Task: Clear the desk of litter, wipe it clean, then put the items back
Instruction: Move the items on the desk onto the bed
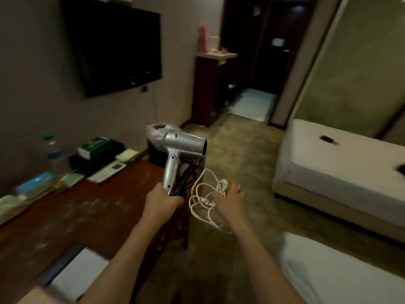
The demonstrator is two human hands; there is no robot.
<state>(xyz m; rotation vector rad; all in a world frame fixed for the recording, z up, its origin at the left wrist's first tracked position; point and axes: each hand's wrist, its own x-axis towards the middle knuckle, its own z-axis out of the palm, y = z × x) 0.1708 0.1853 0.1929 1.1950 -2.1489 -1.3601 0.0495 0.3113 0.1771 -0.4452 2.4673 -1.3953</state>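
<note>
Left hand (163, 199) is wrapped round the bottom of the silver hair dryer (183, 148) handle, nozzle pointing right, its black cord (186, 178) bunched in the same grip. My read: cord gathered so it doesn't drag across the tabletop (92, 207).

Right hand (229, 197) pinches a small white charger (222, 185), fingers curled over it, white cable (203, 207) hanging in loose loops below and between both hands. Loops aren't wound, so they could snag on the desk corner.

Both items are held clear, past the tabletop's right end, above the carpet (238, 150). Looks like I'm lifting them off so the surface can be wiped; beds (341, 163) to the right are the likely drop spot, but that's a guess.

Tabletop state: brown wood, pale smears and specks across the middle, so wipe not done yet in my judgement. Still sitting along the wall side: a water bottle (51, 148), green box (94, 145), yellow-green cloth (127, 155), white phone (107, 172), blue tissue pack (36, 185). White paper (76, 273) at the near edge. Frame is motion-blurred there, so I can't sort litter from keepers.

A bin with a clear liner (156, 137) stands just past the desk end, behind the dryer. Handy for litter.

Progress: early, clearing phase.
</note>
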